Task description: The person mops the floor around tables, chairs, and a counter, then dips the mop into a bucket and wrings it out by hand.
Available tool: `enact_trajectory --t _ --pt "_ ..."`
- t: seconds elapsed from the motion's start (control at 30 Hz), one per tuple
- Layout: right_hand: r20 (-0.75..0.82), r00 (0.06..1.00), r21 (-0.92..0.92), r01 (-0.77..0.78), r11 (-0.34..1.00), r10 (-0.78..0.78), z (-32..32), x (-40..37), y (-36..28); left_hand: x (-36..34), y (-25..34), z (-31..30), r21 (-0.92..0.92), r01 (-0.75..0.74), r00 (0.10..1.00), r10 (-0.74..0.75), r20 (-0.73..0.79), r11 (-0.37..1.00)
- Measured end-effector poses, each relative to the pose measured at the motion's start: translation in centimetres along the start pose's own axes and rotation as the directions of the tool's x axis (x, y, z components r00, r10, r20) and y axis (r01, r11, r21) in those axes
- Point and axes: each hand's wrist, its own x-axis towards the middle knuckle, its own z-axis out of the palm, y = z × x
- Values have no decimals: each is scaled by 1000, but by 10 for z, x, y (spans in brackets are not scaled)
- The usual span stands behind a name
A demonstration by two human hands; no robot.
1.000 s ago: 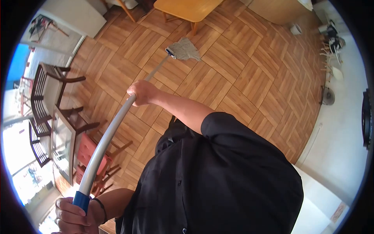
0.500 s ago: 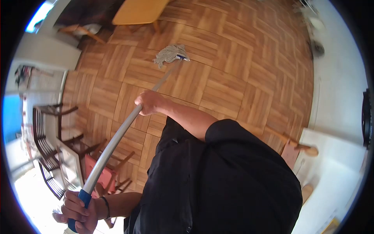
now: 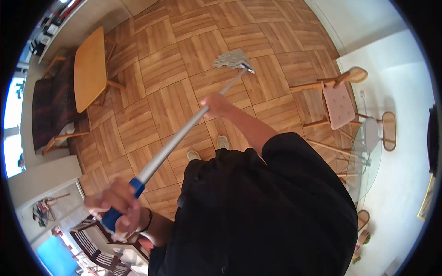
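Observation:
A string mop (image 3: 232,60) with greyish strands and a blue-and-white clamp rests on the wood-patterned floor ahead of me. Its silver metal handle (image 3: 172,143) slants down toward the lower left. My left hand (image 3: 120,207), slightly blurred and with a dark band at its wrist, is closed round the blue grip at the handle's upper end. Farther down the shaft, my right hand (image 3: 216,106) is wrapped round the bare metal. The strands trail to the left of the clamp. Both of my shoes (image 3: 223,142) show below the handle.
At the left stand a wooden table (image 3: 90,69) and a dark sofa (image 3: 50,108). A pink-cushioned chair (image 3: 339,106) and a round glass table (image 3: 363,161) are by the right wall. Dark slatted chairs (image 3: 92,244) stand at the lower left.
My view has turned, with the wooden table now farther left and the chair and glass table on the right in sight. The mop head and both hands sit farther right in view, still gripping.

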Motion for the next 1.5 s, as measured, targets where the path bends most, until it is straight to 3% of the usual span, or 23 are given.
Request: enact_trajectory --t 0.1,0.2,0.3,0.4,0.53,0.7,0.9,1.0,1.17,1.27,1.33,1.5 --pt "-193 974 -35 -126 991 117 -13 -51 54 28 -40 48 -45 68 989 -61 134 997" --pt "-485 874 -5 11 1000 -12 -18 -94 74 29 -60 74 -236 196 926 -100 364 952" --pt "-438 898 -9 -57 998 47 -21 -115 70 18 -63 65 -302 265 856 -79 511 916" --pt "-462 887 -18 -18 1000 7 -3 -113 54 -9 -46 52 -266 268 901 -142 410 926" --pt "-391 918 -32 68 997 -75 48 -84 8 -45 -1 0 -244 186 955 -117 272 952" --pt "-269 951 6 156 988 -149 125 -19 -104 -97 92 -87 -78 108 992 -101 81 991" --pt "-124 904 92 422 902 -410 259 27 -258 -183 221 -159 241 32 988 5 -151 970" --pt "-85 826 209 562 800 -558 327 30 -339 -242 291 -173 444 10 963 111 -244 896" --pt "-7 655 350 709 612 -756 414 15 -463 -311 375 -150 696 106 904 222 -364 710" --pt "9 569 453 731 511 -822 458 -4 -515 -337 404 -128 767 163 894 236 -381 620" --pt "126 491 501 718 482 -862 476 -22 -547 -354 417 -117 817 133 898 281 -339 561" --pt "288 302 578 702 416 -909 488 -77 -587 -380 434 -54 865 260 753 471 -460 429"
